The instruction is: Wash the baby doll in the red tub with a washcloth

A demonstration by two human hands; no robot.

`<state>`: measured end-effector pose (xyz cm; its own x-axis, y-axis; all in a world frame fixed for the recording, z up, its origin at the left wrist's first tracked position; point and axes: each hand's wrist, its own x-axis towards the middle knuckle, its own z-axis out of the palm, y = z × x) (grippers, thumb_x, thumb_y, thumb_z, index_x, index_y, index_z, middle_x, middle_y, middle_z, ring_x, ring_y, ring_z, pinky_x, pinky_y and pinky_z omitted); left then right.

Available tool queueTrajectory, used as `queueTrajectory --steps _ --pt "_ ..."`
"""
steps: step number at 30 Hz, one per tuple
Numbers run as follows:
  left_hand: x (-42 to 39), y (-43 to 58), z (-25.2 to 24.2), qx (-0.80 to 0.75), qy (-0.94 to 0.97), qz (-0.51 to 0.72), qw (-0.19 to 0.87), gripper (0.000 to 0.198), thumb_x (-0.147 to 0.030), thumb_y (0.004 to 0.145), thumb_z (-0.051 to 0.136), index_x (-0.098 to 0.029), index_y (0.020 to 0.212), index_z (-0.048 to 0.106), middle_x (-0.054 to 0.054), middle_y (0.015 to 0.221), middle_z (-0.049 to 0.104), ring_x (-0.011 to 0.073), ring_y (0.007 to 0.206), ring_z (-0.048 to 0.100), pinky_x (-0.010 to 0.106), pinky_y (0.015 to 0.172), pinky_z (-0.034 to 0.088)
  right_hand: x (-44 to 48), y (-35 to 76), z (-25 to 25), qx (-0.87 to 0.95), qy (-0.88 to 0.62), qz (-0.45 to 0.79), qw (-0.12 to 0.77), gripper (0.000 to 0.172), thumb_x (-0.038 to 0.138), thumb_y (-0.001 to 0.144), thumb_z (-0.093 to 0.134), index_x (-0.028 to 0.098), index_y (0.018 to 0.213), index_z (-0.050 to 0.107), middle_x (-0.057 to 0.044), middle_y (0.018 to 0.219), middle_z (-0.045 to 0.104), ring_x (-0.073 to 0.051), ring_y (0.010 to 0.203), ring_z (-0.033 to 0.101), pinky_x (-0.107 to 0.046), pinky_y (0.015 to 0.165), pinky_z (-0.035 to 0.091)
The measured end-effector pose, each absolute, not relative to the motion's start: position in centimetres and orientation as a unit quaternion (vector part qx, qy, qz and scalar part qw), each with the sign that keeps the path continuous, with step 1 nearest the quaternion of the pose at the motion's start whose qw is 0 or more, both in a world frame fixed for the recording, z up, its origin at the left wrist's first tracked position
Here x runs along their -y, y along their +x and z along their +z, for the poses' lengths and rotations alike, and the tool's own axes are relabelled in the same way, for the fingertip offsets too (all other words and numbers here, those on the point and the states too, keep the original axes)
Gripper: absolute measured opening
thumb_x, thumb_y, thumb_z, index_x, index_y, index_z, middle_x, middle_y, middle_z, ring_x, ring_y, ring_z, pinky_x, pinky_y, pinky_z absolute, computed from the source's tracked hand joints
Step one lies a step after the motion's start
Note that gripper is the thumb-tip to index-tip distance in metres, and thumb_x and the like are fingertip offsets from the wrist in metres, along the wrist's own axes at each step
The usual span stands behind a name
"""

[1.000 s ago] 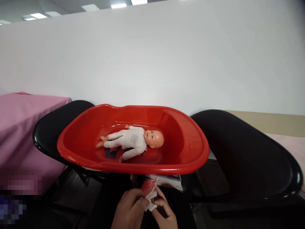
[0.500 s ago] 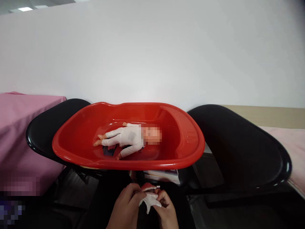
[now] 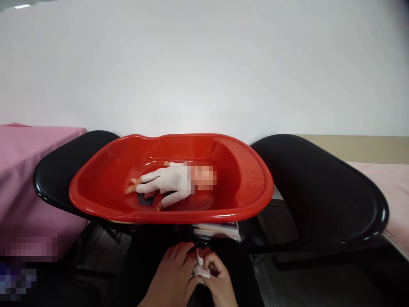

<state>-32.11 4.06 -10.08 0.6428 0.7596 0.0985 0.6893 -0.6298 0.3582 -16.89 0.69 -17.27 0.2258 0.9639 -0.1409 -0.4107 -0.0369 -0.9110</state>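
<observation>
Low in front of me, over my lap, my left hand [image 3: 174, 270] and my right hand [image 3: 220, 277] are close together. Both pinch a small, crumpled white cloth [image 3: 202, 270], mostly covered by my fingers; its exact kind does not show. Beyond them stands a red baby bathtub [image 3: 252, 179]. A baby doll [image 3: 174, 178] in white long-sleeved clothes lies on its back inside, head to the right and bare feet to the left. Neither hand touches the tub or the doll.
The tub rests across black chairs, with one black seat [image 3: 326, 192] jutting out on the right and another [image 3: 64, 175] on the left. Books [image 3: 217, 230] lie under its front rim. Pink cloth [image 3: 38, 157] drapes the left side. A white wall [image 3: 204, 64] rises behind.
My hands have drawn closer together and bunched the cloth, so less of it shows. Its red part is now mostly hidden. The tub and doll appear slightly higher in view.
</observation>
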Motion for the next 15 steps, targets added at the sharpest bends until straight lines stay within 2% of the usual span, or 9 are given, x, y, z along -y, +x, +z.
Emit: queueTrajectory --steps 2,5,9,11,15 --pt "-4.1 -32.1 -10.2 -0.404 0.896 0.110 0.149 0.037 -0.021 0.085 0.066 -0.027 0.122 0.064 0.005 0.134 0.065 0.0289 0.119 0.063 0.051 0.097 0.057 -0.6 -16.9 -17.1 0.305 -0.466 0.544 0.627 0.041 0.040 0.059 0.087 0.018 0.060 0.052 0.002 0.069 0.055 -0.012 0.066 0.051 -0.023 0.061 0.045" --pt "-4.1 -32.2 -10.0 -0.391 0.903 0.111 0.141 0.042 -0.013 0.084 0.060 -0.026 0.124 0.063 0.004 0.135 0.065 0.0278 0.119 0.063 0.049 0.098 0.056 -0.4 -16.8 -17.3 0.315 -0.465 0.552 0.616 0.034 0.039 0.065 0.084 0.018 0.063 0.058 0.000 0.072 0.059 -0.014 0.069 0.054 -0.025 0.063 0.047" --pt "-4.2 -32.3 -9.5 -0.386 0.903 0.135 0.135 0.045 -0.020 0.086 0.065 -0.027 0.130 0.058 0.003 0.133 0.066 0.0265 0.115 0.065 0.047 0.096 0.057 -0.2 -16.5 -17.7 0.326 -0.450 0.566 0.609 0.024 0.040 0.071 0.081 0.019 0.072 0.070 -0.003 0.078 0.066 -0.017 0.074 0.060 -0.028 0.070 0.051" --pt "-4.2 -32.3 -9.2 -0.388 0.896 0.149 0.157 0.041 -0.022 0.086 0.067 -0.028 0.126 0.060 0.002 0.128 0.068 0.0241 0.111 0.066 0.044 0.094 0.057 -0.2 -16.4 -17.8 0.330 -0.446 0.565 0.611 0.023 0.041 0.071 0.081 0.019 0.073 0.073 -0.006 0.083 0.068 -0.020 0.081 0.063 -0.030 0.075 0.053" --pt "-4.1 -32.2 -9.0 -0.394 0.883 0.161 0.199 0.032 -0.012 0.089 0.058 -0.028 0.116 0.062 0.000 0.119 0.069 0.0206 0.105 0.067 0.041 0.092 0.057 -0.3 -16.6 -17.7 0.300 -0.431 0.580 0.623 0.026 0.046 0.070 0.081 0.021 0.078 0.078 -0.009 0.091 0.072 -0.023 0.088 0.066 -0.034 0.078 0.055"
